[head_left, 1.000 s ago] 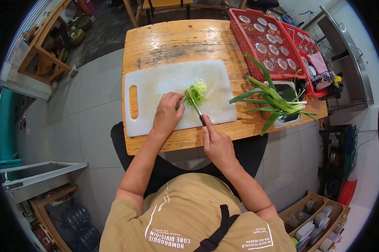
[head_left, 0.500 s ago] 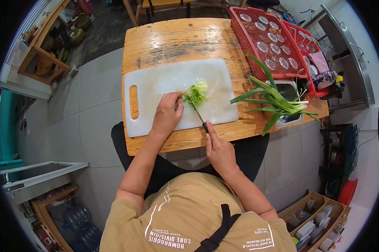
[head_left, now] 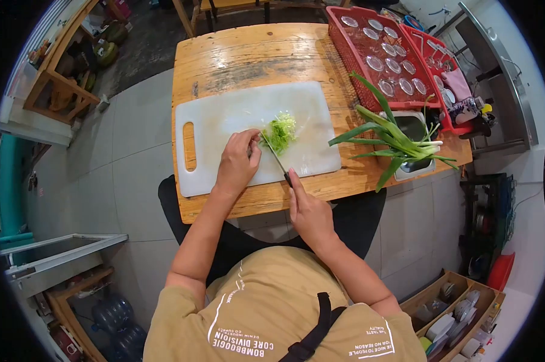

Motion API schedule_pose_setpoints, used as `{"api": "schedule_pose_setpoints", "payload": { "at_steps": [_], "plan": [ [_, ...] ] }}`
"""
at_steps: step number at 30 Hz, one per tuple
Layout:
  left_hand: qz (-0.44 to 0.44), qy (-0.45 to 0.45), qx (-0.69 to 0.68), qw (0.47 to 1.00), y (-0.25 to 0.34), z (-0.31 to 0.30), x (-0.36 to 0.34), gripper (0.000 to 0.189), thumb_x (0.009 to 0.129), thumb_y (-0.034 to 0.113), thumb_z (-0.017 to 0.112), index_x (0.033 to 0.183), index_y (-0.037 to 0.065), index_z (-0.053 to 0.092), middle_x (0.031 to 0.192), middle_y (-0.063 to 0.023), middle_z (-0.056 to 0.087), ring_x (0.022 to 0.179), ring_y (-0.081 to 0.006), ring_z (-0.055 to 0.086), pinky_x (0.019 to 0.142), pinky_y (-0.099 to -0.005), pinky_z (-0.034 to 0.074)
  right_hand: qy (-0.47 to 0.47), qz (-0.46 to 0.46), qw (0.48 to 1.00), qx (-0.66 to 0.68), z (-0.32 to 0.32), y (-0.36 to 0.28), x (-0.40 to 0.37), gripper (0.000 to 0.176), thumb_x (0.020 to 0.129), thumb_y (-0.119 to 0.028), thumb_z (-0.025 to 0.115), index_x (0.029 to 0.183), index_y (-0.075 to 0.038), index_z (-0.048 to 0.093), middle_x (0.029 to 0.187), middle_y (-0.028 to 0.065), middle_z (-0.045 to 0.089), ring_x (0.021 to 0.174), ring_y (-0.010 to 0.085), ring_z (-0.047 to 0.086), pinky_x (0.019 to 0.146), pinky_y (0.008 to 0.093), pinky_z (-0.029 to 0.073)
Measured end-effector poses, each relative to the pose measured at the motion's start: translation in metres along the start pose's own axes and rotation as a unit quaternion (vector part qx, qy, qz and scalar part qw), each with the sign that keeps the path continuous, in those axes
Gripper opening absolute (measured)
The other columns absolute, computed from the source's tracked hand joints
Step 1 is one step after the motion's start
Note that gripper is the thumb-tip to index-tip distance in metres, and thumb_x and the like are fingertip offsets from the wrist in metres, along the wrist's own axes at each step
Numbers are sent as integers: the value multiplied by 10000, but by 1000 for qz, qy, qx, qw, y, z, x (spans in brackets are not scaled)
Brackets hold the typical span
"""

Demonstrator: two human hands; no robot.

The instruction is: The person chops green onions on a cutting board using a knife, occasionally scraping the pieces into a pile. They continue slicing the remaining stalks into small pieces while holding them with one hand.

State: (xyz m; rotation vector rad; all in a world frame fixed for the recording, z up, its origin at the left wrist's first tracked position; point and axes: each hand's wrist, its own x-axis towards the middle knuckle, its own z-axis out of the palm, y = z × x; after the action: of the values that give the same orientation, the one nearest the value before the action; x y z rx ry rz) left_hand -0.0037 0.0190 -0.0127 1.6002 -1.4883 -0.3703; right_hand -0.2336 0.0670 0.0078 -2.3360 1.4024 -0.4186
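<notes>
A white cutting board (head_left: 215, 123) with a handle slot lies on the wooden table. On it sits a small pile of finely chopped green onion (head_left: 283, 130). My right hand (head_left: 313, 218) grips a knife (head_left: 275, 155) by its black handle, with the forefinger stretched along it. The blade slants up and left against the pile's left side. My left hand (head_left: 239, 164) is closed with curled fingertips beside the blade, on a bit of green onion that the fingers mostly hide. Uncut green onions (head_left: 396, 136) lie across a metal container (head_left: 412, 128) to the right.
A red plastic crate (head_left: 358, 81) of upturned glasses stands at the table's back right. Beside it, a second red basket (head_left: 435, 66) holds more glassware and a pink cloth (head_left: 457, 85). The wooden table's (head_left: 242, 54) front edge is close to my lap.
The knife and my right hand have shifted slightly left, with the blade nearer my left fingertips. My left hand stays almost in place, and the whole view has shifted a little.
</notes>
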Motion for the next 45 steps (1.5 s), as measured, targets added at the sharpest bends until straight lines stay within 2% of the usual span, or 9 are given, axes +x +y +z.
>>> {"api": "schedule_pose_setpoints", "payload": {
  "at_steps": [4,9,23,25,28,31,38,40,45],
  "plan": [
    [21,-1,7,1000,0,2,0,289,946,-36,687,1233,-17,717,1057,-161,771,992,-357,708,913,-461,587,8,-29,998,48,-13,0,10,568,1112,-220,636,1660,-119,525,720,189,712,609,391,706,586,502,563],
    [5,-2,-4,1000,-1,6,-1,301,940,-34,698,1240,-15,715,1053,-154,772,998,-349,707,909,-459,587,40,9,998,42,-38,6,14,542,1127,-211,612,1655,-118,531,746,216,714,622,412,708,607,521,570],
    [3,-17,-3,1000,2,8,3,297,959,13,705,1255,10,721,1076,-139,769,1022,-348,699,943,-470,577,47,23,995,84,-22,11,10,511,1149,-202,591,1658,-182,542,729,233,680,624,431,683,621,528,539],
    [8,-26,27,999,-1,8,3,324,988,16,701,1311,37,714,1137,-132,763,982,-287,746,916,-404,611,37,7,997,61,-19,10,10,550,1135,-207,601,1672,-127,511,746,208,712,617,402,703,597,511,565],
    [18,-25,31,999,-2,9,2,318,992,21,702,1310,35,714,1144,-131,765,990,-285,746,923,-404,609,15,8,999,42,-16,8,8,558,1133,-214,605,1675,-129,506,734,191,713,610,385,705,590,501,567],
    [1,-23,-1,1000,4,8,3,300,961,23,714,1261,8,723,1086,-139,771,1034,-340,700,951,-462,576,33,3,999,-5,-6,6,-1,568,1128,-221,612,1679,-136,504,700,166,703,598,361,706,579,483,571],
    [15,-21,32,999,2,6,4,302,996,26,711,1298,23,723,1132,-138,769,1004,-289,745,942,-409,603,5,8,999,-46,-3,1,2,583,1122,-234,628,1682,-133,500,652,133,686,554,337,691,544,470,563],
    [-7,-23,-6,1000,4,7,2,274,963,15,716,1236,10,723,1077,-146,765,1015,-347,705,943,-459,578,36,-10,998,-45,2,9,-4,594,1119,-241,634,1686,-132,495,636,126,678,535,325,682,533,470,557],
    [21,-15,8,1000,8,9,1,273,962,7,717,1235,9,721,1077,-152,768,1010,-347,714,930,-457,584,28,-16,997,-64,-2,12,0,600,1117,-251,629,1689,-132,493,623,121,670,529,310,680,529,455,558]
  ]
}}
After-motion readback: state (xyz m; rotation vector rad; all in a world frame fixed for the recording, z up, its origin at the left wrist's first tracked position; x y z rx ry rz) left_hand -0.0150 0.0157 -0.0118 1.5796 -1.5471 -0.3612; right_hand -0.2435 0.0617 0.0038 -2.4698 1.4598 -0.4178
